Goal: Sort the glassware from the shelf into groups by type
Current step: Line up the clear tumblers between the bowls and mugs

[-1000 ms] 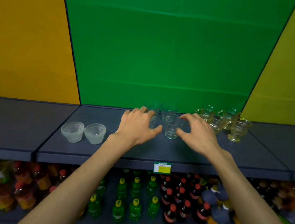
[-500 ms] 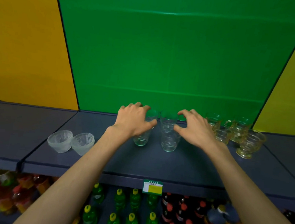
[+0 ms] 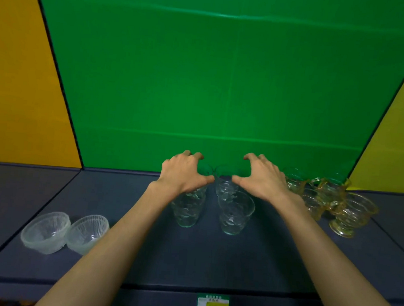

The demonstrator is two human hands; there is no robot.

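A: Where are the hands?

B: Both reach out over the middle of the dark shelf (image 3: pixel 139 256), toward the green back panel (image 3: pixel 226 82). The left hand (image 3: pixel 182 173) sits palm down with its fingers curved over the top of the left clear tumbler (image 3: pixel 188 209). Whether it touches the rim or just hovers, I cannot tell, because the hand hides the rim.

A: And the right hand?

B: The right hand (image 3: pixel 263 178) is spread wide, thumb pointing left and fingers arched toward the back. It holds nothing that I can see. Its thumb tip lies close to the rear tumbler (image 3: pixel 225 186), which stands between the two hands.

A: How is the glassware laid out?

B: Three groups show. The clear tumblers stand upright in the centre: one under the left hand, one at the back, and the front right tumbler (image 3: pixel 235 213) nearer the shelf edge. One more rim seems to show behind the left thumb, but it is too faint to be sure. On the left, well apart from them, two ribbed glass bowls (image 3: pixel 64 232) sit touching, side by side. On the right, a cluster of amber footed cups (image 3: pixel 332 201) stands close together just beyond the right wrist.

A: Anything else?

B: A green and yellow price tag (image 3: pixel 212 305) hangs on the shelf's front edge. Yellow panels flank the green one.
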